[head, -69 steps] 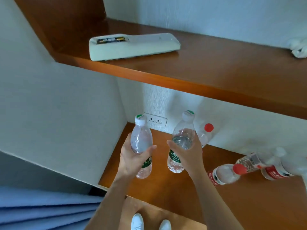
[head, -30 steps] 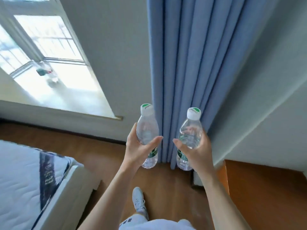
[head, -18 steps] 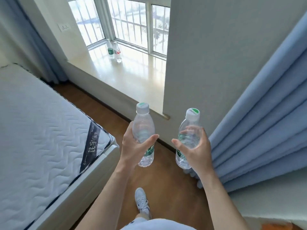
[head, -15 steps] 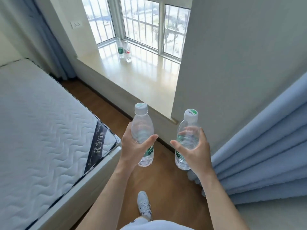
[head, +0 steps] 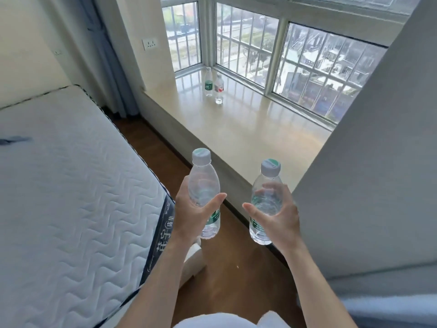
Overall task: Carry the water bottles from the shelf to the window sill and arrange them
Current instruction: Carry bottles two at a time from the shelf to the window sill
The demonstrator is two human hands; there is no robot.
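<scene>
Nearest, at the bottom of the frame, a strip of brown wooden floor (head: 238,275) runs between a quilted white mattress (head: 66,185) filling the left side and a grey wall (head: 369,176) on the right. Above the floor, at centre frame, the left hand (head: 194,214) is wrapped around the left bottle (head: 203,192), thumb across its front and fingers curled behind. The right hand (head: 279,216) is clamped the same way on the right bottle (head: 266,202). Both are clear plastic, upright, capped white with green tops and banded with green labels; how much water they hold cannot be told. Beyond them the pale, glossy window sill (head: 248,129) stretches toward the upper centre. At its far end, close to the barred window (head: 307,62), two more bottles stand just beside each other: a green-labelled bottle (head: 208,82) and a red-labelled bottle (head: 219,88), both upright. At upper left a blue curtain (head: 111,67) hangs beside a wall socket (head: 149,44).
</scene>
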